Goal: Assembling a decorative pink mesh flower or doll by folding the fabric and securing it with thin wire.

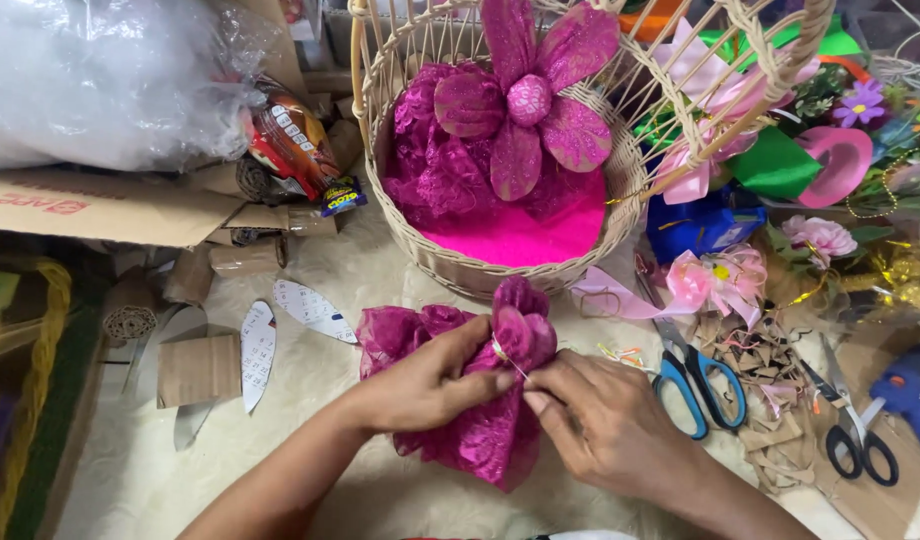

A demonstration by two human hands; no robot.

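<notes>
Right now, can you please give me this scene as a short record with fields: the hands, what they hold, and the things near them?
left hand: left hand grips the gathered magenta lace fabric
right hand: right hand pinches a thin tie at the gathered neck of the bundle
behind: wicker basket holding a glittery magenta flower
right side: blue scissors, black scissors
left side: cardboard pieces

Both hands [520,400] on magenta lace bundle [480,400] — pinched.

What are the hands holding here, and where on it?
Left hand grips the magenta lace bundle at its cinched neck; right hand pinches the thin tie there.
</notes>
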